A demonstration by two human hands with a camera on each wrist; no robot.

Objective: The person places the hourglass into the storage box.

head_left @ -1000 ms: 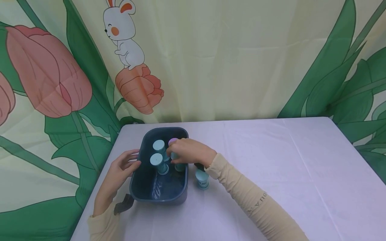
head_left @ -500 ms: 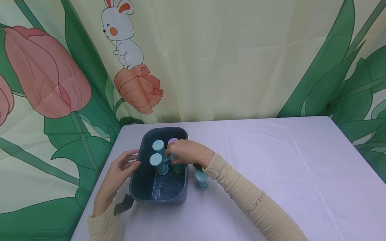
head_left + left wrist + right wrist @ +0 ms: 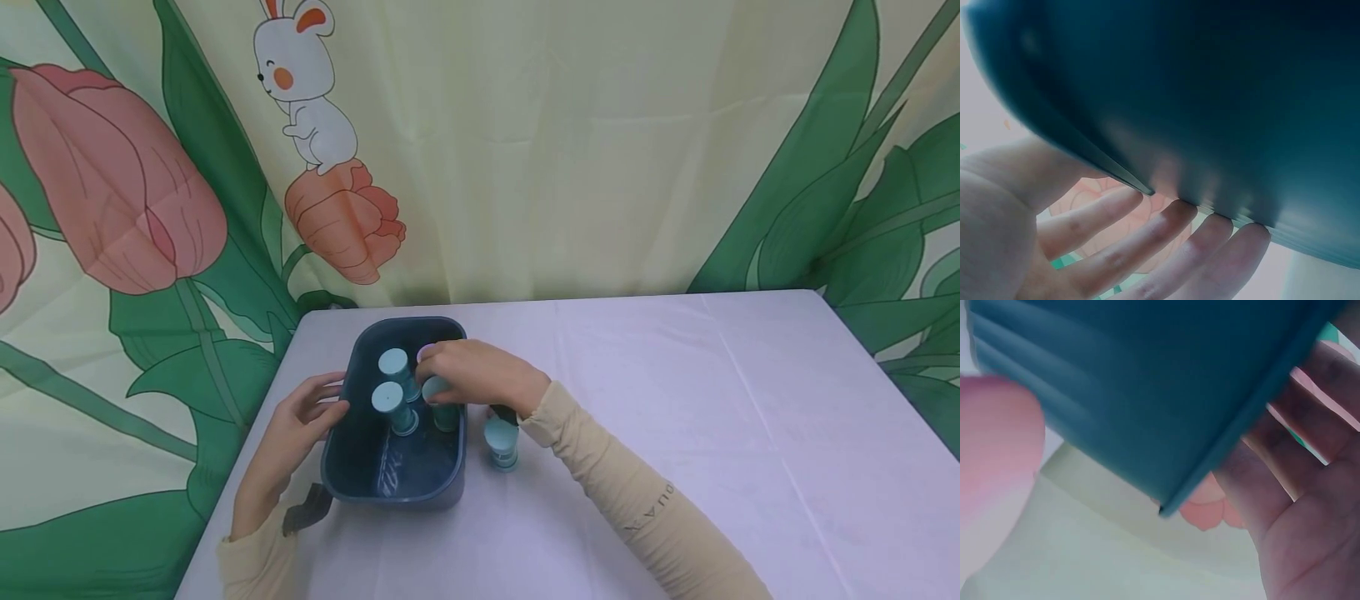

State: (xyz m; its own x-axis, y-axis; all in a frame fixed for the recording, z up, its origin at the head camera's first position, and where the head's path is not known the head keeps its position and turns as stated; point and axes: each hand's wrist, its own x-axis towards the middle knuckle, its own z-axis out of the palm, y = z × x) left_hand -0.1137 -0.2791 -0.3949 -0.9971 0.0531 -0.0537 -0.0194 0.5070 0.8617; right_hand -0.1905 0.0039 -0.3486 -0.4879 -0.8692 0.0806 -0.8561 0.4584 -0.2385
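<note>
A dark blue plastic bin [image 3: 397,497] stands on the table's left part. My left hand [image 3: 303,421] touches its left wall; in the left wrist view the fingers [image 3: 1166,231] are nearly straight, tips against the bin. My right hand [image 3: 480,375] is over the bin's right rim, fingers extended in the right wrist view. Below its thumb stands a teal spool-shaped piece [image 3: 446,417] with a pale round top. Two like pieces, a front one [image 3: 390,398] and a back one [image 3: 393,363], stand upright inside. A purple-topped piece [image 3: 424,351] is mostly hidden behind the right hand.
Another teal spool-shaped piece [image 3: 502,442] stands on the white-covered table [image 3: 660,433], outside the bin near its right wall and beneath the right wrist. A curtain [image 3: 562,150] with printed flowers and a rabbit hangs behind the table.
My right hand has drawn slightly back to the right, showing more of the teal spool-shaped piece beneath it. The left hand and the bin stay in place.
</note>
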